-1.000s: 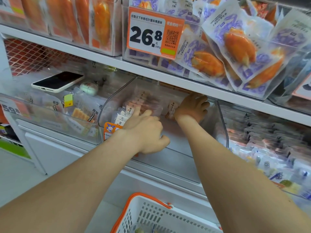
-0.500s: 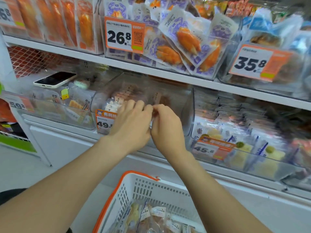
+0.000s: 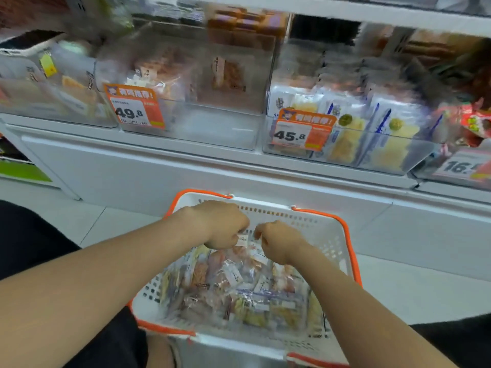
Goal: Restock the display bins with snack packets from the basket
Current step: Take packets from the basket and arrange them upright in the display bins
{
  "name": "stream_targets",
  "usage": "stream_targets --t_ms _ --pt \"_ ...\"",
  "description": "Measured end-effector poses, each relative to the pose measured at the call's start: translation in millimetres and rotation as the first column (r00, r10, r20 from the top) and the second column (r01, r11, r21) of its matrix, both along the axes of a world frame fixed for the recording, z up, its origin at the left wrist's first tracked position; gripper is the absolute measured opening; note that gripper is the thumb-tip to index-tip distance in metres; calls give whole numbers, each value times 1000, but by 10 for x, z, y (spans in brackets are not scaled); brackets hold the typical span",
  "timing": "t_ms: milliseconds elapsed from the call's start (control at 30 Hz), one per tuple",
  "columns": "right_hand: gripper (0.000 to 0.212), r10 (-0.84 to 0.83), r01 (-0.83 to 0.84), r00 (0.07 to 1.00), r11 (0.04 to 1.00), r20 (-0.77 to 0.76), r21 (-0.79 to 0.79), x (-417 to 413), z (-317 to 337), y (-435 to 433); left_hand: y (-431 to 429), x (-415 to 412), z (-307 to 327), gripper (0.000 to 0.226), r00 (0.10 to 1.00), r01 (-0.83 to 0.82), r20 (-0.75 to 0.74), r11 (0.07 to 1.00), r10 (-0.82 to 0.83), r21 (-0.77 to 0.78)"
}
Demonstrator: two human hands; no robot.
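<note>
Restock, partway: we log the near basket heaped with snack packets, the far display bin marked 49.8 only part-filled (its front bare), our left hand pinching one packet's tab, our right hand curled beside it, grip unclear.

One basket, two hands, three price tags, many snack packets.

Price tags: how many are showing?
3: the 49.8 tag left of centre, the 45.8 tag to its right, a cut-off 16 tag at far right. More may be hidden.
</note>
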State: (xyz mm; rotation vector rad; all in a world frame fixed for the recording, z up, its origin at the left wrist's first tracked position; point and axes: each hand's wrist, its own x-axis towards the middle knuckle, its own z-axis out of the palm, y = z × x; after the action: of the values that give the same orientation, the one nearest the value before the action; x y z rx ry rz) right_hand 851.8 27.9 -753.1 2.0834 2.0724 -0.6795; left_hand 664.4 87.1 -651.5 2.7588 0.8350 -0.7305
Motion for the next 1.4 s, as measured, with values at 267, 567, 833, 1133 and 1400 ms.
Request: stream_targets --t_ms 267,567,833,1133,1400 --pt "77 200 -138 976 879 89 -457 -193 -704 -408 -83 70 -375 18 987 46 -150 998 -52 -46" --pt "29 150 -150 988 890 -34 -431 -272 -747 -470 -149 251 -351 23 974 83 -208 995 -91 -49" --pt "17 -515 298 636 851 -575 -432 -23 183 -119 -35 118 -356 84 983 12 -177 981 -46 -192" --pt "41 -746 626 253 612 -616 -484 105 1043 8 223 20 50 32 865 -282 341 919 368 -277" --pt "47 -287 526 804 752 -521 398 -3 1748 -9 414 49 433 25 606 -351 549 813 575 -464"
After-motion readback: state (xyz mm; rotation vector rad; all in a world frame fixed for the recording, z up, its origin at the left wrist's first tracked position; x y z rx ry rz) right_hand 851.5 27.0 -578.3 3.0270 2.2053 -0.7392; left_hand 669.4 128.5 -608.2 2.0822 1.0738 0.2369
